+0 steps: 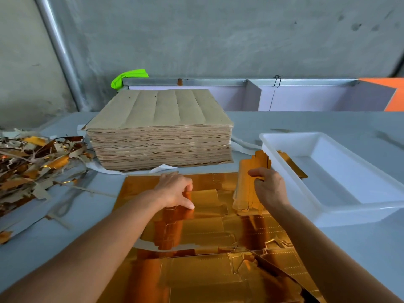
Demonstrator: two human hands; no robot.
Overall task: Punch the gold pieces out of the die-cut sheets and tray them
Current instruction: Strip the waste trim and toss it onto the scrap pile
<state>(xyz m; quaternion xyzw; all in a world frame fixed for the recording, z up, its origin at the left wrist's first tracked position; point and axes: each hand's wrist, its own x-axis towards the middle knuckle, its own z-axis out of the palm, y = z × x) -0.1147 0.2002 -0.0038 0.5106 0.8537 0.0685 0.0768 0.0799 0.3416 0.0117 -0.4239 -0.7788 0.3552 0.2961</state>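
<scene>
Scrap strips [37, 165] of brown and gold card lie heaped at the far left of the desk [65, 215], some trailing toward the near edge. Behind the work area, at centre, a tall stack of brown-backed sheets [159, 132] stands face down, with white strapping [162, 168] poking out from under it. A green cloth [129, 77] sits on the metal rail [218, 82] beyond the stack, and an orange panel [393, 95] shows at far right against the grey wall [218, 33]. No writing or label can be read anywhere.

A gold die-cut sheet [196, 226] lies shiny side up on the near desk, part of it already broken out and torn toward the near right. The left hand [175, 190] presses down on the sheet's far part, fingers bent against the foil and thumb flat. The right hand [270, 186] grips a bundle of punched gold pieces [251, 182], held upright just left of the white tray [328, 171]. The tray stands at the right, and a gold piece [293, 164] leans inside against its left wall.
</scene>
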